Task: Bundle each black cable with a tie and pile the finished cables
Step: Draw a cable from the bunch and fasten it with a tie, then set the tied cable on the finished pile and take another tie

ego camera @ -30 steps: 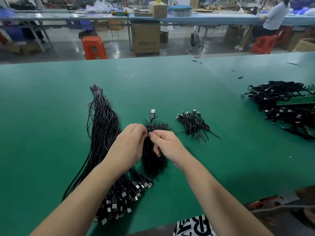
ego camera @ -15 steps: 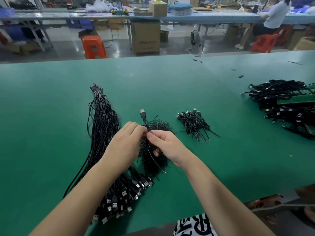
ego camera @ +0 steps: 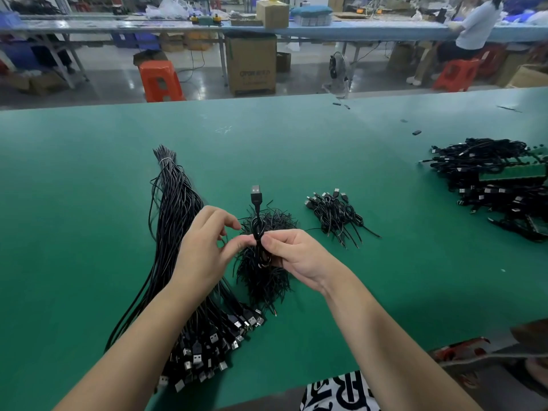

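At frame centre, your right hand point(ego camera: 299, 256) pinches the coiled black USB cable point(ego camera: 257, 229) above the heap of black wire ties point(ego camera: 267, 280) while your left hand point(ego camera: 204, 247) pinches a tie's end beside it; slacken, and the coil could spring loose

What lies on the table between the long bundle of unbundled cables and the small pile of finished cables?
In the head view, a heap of black ties, with both hands holding a coiled cable above it.
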Available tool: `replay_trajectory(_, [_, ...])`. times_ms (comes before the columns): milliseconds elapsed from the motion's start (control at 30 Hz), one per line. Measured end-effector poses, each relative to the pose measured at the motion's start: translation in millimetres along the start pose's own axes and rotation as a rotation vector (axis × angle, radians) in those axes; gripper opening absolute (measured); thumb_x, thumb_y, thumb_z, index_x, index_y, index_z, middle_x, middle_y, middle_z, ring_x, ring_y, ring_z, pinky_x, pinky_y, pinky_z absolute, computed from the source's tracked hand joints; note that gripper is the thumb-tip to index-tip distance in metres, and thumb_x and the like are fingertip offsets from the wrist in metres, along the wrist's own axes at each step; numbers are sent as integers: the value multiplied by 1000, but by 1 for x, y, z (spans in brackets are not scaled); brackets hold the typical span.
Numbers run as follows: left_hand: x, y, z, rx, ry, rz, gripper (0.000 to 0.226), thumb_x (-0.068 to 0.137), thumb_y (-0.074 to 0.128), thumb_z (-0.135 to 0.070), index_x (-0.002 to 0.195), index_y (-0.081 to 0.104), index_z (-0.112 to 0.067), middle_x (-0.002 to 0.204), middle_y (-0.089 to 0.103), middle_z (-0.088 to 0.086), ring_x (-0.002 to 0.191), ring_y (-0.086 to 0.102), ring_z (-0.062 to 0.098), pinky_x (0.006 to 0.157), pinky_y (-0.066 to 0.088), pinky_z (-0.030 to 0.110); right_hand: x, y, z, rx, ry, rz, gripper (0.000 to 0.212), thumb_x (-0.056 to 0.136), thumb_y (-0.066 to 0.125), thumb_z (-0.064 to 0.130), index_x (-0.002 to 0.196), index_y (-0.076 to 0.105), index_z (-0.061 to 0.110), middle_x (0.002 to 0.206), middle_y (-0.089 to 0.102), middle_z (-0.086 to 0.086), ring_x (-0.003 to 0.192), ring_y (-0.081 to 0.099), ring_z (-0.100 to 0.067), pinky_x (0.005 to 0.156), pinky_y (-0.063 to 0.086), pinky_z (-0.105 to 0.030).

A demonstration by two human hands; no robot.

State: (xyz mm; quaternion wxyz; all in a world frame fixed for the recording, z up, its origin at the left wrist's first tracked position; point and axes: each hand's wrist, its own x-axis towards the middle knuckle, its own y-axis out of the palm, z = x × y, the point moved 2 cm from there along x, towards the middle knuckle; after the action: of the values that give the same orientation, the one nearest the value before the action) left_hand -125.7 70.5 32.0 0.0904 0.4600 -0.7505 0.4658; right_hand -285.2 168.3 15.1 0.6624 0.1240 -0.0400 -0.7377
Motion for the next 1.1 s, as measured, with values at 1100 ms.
replay_trajectory(1100, [-52,66,112,683,-464,188,31,85,68,-24,112,70,-10,135,59,15,135,44,34,113,30,51,83,-213,6,-1088,447,-838,33,94,65,39,90,72,7,72,67,-9,75,65,-27,60,47,-28])
